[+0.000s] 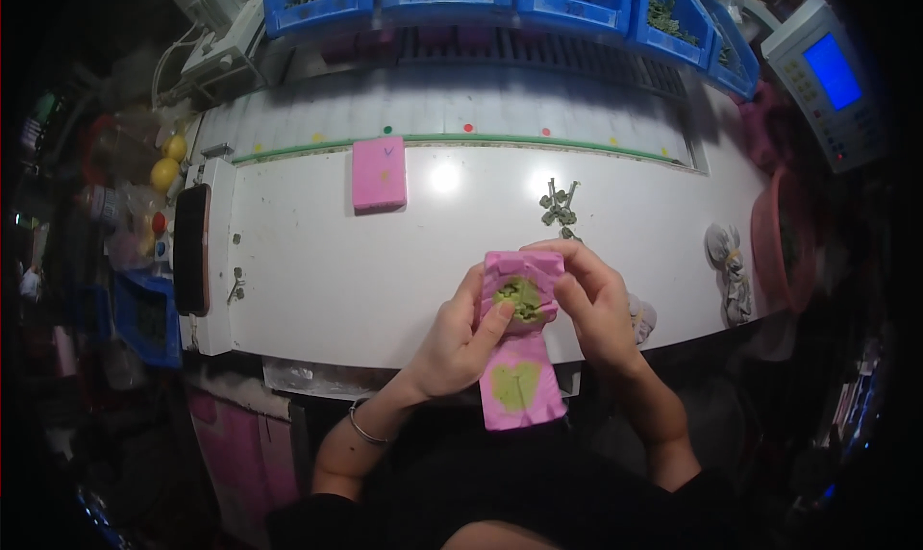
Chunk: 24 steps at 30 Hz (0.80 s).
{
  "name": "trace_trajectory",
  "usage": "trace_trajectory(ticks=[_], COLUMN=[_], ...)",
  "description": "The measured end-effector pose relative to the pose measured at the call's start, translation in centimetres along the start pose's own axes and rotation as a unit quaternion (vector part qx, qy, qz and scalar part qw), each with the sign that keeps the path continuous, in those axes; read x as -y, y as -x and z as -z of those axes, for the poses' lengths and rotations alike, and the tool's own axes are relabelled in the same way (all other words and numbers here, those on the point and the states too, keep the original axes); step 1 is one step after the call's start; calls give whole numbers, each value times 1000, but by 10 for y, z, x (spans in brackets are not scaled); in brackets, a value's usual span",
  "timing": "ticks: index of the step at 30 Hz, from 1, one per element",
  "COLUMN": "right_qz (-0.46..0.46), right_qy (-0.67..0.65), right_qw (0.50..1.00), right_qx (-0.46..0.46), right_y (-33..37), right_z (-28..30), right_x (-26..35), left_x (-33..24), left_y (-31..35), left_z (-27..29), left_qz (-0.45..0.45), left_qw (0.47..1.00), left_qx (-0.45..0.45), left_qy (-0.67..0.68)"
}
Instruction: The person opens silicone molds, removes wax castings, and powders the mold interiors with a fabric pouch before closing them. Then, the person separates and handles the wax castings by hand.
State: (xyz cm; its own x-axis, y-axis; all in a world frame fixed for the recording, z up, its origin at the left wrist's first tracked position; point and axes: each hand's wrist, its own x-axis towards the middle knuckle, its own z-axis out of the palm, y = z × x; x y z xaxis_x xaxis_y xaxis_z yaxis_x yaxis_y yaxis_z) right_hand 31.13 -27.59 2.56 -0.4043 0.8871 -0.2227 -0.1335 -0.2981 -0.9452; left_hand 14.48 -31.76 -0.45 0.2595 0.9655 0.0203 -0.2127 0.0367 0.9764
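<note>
A pink, rubber-looking mould (495,269) is held up over the table's front edge, between my two hands. Its lower flap (492,411) hangs folded open toward me and bears a yellow-green, heart-shaped patch. Green bits (524,305) show in the hollow of the upper half. My left hand (457,343) grips the mould's left side, with the thumb laid on the green part. My right hand (598,305) holds the opposite side; its fingers curl behind the top edge, partly hidden. Just beyond lie small dark-green branched pieces (558,204) on the white table (317,262).
A closed pink block (379,175) rests toward the back left. Blue bins (577,12) of green pieces line the far side. A phone (192,252) stands at the left edge. On the right are grey cloth bundles (734,276), a pink bowl (772,252) and a blue-screened device (832,74).
</note>
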Motion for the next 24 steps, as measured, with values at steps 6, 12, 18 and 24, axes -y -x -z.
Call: trace_trajectory(ticks=[6, 12, 18, 24], right_qz=[76, 78, -9, 22], right_qy=[56, 37, -95, -77], right_qw=[995, 996, 995, 997], right_qx=[38, 22, 21, 13], right_y=[10, 15, 11, 10], right_z=[-4, -3, 2, 0], right_x=[-16, -15, -12, -19], left_x=[2, 8, 10, 20], left_y=[2, 3, 2, -2], left_z=[-2, 2, 0, 5], left_qz=[23, 34, 13, 25], left_qw=[997, 987, 994, 991], left_qx=[-12, -1, 17, 19], left_qy=[79, 159, 106, 133])
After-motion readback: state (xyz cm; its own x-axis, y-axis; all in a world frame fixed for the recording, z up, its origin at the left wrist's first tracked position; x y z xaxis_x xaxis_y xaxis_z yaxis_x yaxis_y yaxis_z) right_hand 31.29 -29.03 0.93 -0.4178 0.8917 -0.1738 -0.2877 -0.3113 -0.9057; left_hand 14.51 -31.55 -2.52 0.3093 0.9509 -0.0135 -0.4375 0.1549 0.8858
